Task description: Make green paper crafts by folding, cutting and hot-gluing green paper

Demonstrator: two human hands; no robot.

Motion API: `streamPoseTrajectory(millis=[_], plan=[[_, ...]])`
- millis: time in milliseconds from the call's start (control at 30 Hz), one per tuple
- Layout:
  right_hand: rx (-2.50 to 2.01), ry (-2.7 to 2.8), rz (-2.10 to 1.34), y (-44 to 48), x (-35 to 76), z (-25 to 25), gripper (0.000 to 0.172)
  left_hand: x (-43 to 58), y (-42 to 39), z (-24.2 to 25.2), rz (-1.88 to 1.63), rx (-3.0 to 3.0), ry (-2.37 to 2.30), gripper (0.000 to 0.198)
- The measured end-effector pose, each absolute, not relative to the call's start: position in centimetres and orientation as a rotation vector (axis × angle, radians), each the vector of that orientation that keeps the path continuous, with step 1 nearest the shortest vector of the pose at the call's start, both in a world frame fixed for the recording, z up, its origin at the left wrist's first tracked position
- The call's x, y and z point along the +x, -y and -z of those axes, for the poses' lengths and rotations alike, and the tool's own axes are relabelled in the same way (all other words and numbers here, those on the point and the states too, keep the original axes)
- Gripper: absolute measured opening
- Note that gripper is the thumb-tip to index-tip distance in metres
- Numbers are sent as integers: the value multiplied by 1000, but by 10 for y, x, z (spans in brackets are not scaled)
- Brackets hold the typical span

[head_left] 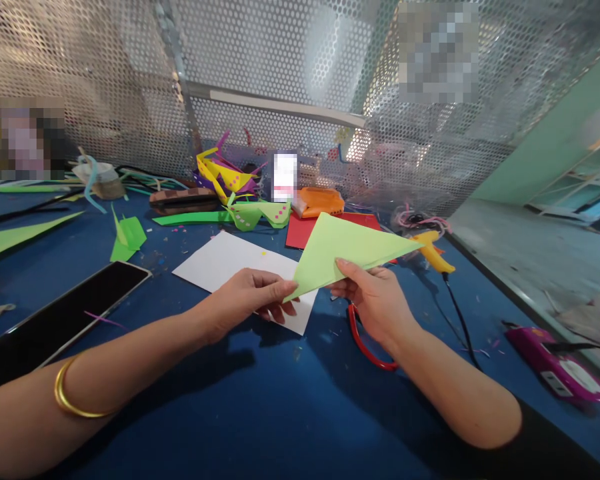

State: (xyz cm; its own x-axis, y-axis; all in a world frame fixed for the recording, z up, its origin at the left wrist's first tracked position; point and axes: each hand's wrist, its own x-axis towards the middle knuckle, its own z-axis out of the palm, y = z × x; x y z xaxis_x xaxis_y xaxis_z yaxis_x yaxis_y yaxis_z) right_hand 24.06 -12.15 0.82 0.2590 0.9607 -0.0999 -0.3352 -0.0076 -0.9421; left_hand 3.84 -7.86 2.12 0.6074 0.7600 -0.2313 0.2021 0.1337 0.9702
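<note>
A light green sheet of paper (345, 252), folded into a triangle, is held up over the blue table (260, 413). My left hand (250, 297) pinches its lower left corner between thumb and fingers. My right hand (375, 297) grips the lower edge near the middle, thumb on top. A white sheet (225, 263) lies flat on the table under my left hand. Red-handled scissors (365, 343) lie partly hidden beneath my right hand.
A red sheet (300, 230) and an orange object (320, 200) lie behind the green paper. A yellow glue gun (430, 252) with a black cord sits at right, a purple device (560, 367) further right. A phone (55, 320) lies at left, among green paper scraps (125, 237). A perforated metal screen (280, 73) walls the back.
</note>
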Motion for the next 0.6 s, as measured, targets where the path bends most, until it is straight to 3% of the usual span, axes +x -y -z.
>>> streamPoseTrajectory(millis=[400, 600], plan=[[-1076, 773, -1215, 123, 233, -1, 22, 42, 83, -16, -533, 1419, -955, 28], [-1098, 926, -1264, 130, 226, 1, 22, 38, 78, -24, -830, 1386, -953, 22]])
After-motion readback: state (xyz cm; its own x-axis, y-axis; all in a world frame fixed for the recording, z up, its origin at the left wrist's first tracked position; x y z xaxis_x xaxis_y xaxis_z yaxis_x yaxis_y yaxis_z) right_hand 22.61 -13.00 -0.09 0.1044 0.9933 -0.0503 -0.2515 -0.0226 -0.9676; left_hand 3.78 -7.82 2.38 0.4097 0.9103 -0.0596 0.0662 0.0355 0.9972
